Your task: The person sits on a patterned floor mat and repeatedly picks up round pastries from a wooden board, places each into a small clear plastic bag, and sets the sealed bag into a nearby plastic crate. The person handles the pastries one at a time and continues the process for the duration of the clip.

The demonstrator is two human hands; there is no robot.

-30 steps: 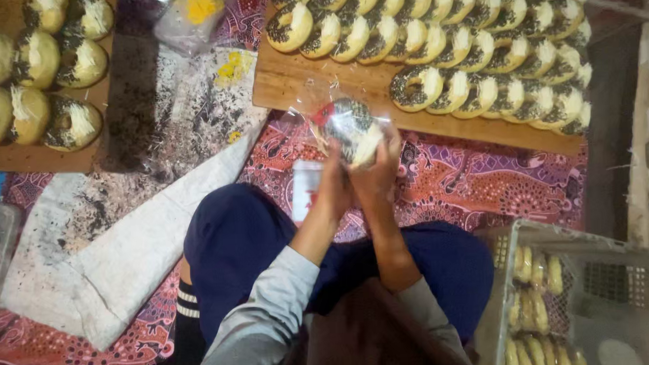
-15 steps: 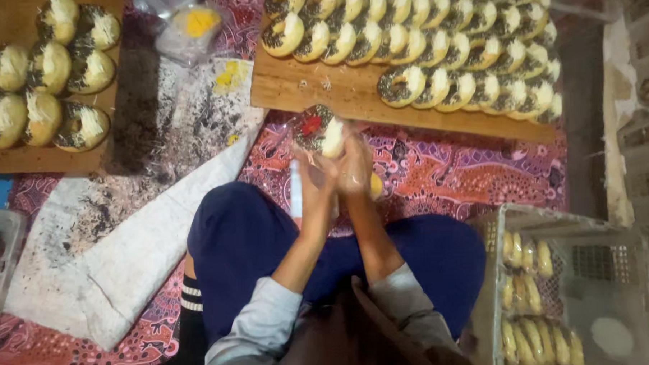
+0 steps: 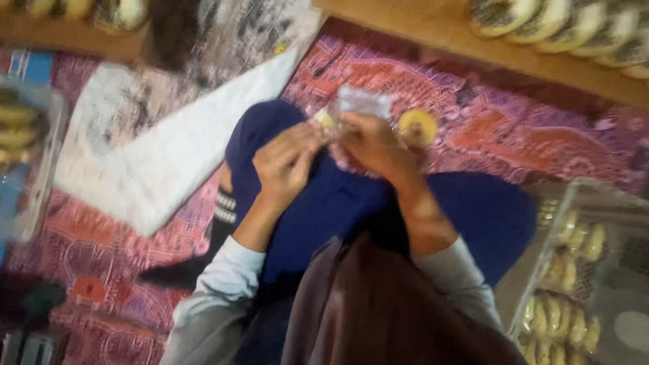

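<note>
Item: clear plastic wrapper [image 3: 356,106] holding a small pastry, at lap height above the patterned mat [image 3: 524,136]. Left hand [image 3: 284,162] and right hand [image 3: 373,141] both pinch it closed-fingered. Handling: firm, even grip at the wrapper's edges keeps the pastry uncrushed.

Two hands: left hand [image 3: 284,162], right hand [image 3: 373,145]. One clear plastic bag [image 3: 361,102]. One small yellow roll [image 3: 417,127]. Two wooden boards [image 3: 434,27] with pastries; five pastries [image 3: 502,7] visible on right board. Two crates [image 3: 601,266] of bananas; count blurred.
</note>
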